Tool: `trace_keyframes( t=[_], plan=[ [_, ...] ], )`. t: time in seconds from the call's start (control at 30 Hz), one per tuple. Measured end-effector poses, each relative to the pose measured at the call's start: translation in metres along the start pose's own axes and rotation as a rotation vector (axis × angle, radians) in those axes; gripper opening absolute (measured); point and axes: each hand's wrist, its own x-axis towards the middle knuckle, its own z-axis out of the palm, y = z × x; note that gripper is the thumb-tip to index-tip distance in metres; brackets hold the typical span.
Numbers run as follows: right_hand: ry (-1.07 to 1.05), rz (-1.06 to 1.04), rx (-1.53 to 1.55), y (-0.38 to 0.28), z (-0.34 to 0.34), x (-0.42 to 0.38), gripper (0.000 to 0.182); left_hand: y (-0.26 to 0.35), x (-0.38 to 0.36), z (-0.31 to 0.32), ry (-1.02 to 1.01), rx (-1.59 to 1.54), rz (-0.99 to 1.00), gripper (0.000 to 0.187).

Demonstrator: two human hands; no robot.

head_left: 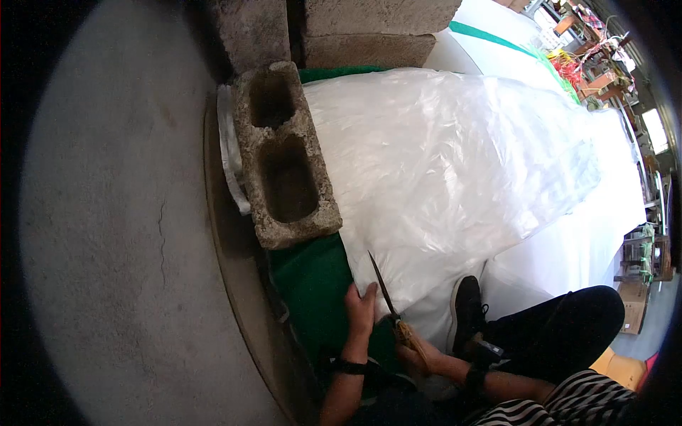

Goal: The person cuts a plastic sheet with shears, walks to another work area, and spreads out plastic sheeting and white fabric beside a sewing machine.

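Observation:
My right hand (418, 355) is closed around the yellowish wrapped handles of a pair of scissors (384, 287). Their long dark blades point up and forward over the edge of a translucent white plastic sheet (440, 163). Just left of the blades, my left hand (361, 305) pinches the sheet's near edge between thumb and fingers. Green cloth (309, 287) shows beneath and beside this hand. A grey concrete block (323, 202) with two hollows rests on the sheet's left edge.
More concrete blocks (369, 51) stand at the back. A bare grey wall (135, 213) runs along the left. My bent leg and black shoe (467, 312) are at the sheet's lower right. Cluttered wooden furniture and a cardboard box (631, 307) stand at the far right.

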Motion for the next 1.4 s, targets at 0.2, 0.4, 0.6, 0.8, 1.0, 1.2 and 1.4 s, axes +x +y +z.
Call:
trace_keyframes(
  t=[0.2,0.4,0.6,0.8,1.0,1.2,1.4],
  plan=[
    [-0.002,-0.008,-0.171,-0.015,-0.002,0.007,0.056,0.011,-0.001,-0.002,0.004,0.001,-0.043,0.027],
    [0.027,0.004,0.064,-0.026,-0.007,0.02,0.041,0.006,-0.001,-0.004,-0.049,0.062,-0.022,0.029],
    [0.076,-0.008,-0.021,-0.015,-0.004,0.033,0.038,0.011,-0.002,-0.001,-0.018,-0.117,-0.023,0.029],
    [0.048,0.129,-0.013,-0.04,-0.006,0.025,0.053,0.03,0.021,-0.017,-0.202,-0.129,-0.184,0.03],
    [0.051,0.024,-0.324,-0.046,-0.013,0.023,0.05,0.036,0.088,0.002,-0.072,0.031,-0.21,0.029],
    [0.079,-0.019,-0.22,-0.047,-0.02,0.031,0.053,0.028,0.081,0.022,0.059,-0.118,0.083,0.024],
    [-0.038,-0.101,-0.241,-0.043,-0.032,0.009,0.056,0.032,0.079,0.02,0.047,0.045,0.188,0.024]
  ],
)
